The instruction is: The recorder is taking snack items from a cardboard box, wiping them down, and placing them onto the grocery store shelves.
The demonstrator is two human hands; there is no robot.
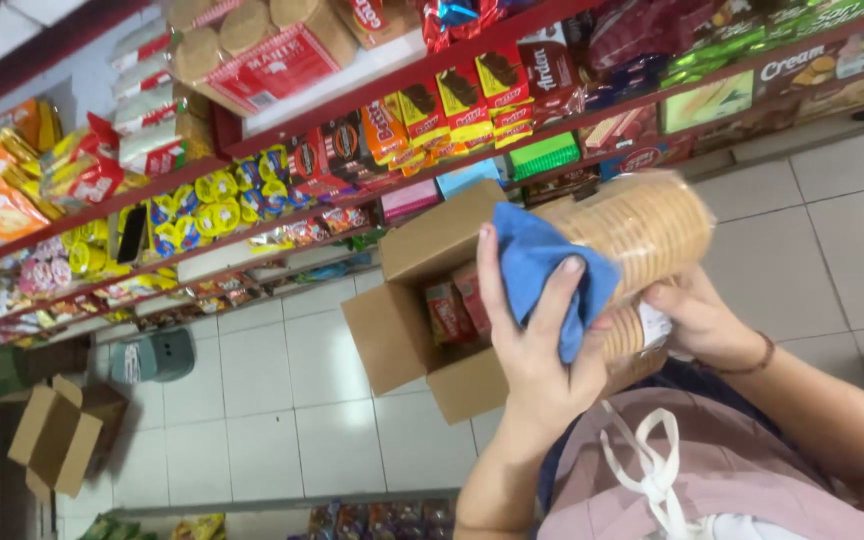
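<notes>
Blue cloth pressed by left hand on biscuit pack, right hand closed beneath

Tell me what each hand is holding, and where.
Left hand presses a blue cloth against a clear biscuit pack; right hand holds the pack's lower end.

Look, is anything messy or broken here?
Nothing looks broken or spilled. An open cardboard box lies on the floor tiles beside the shelves. The left hand presses a blue cloth against the biscuit pack.
</notes>
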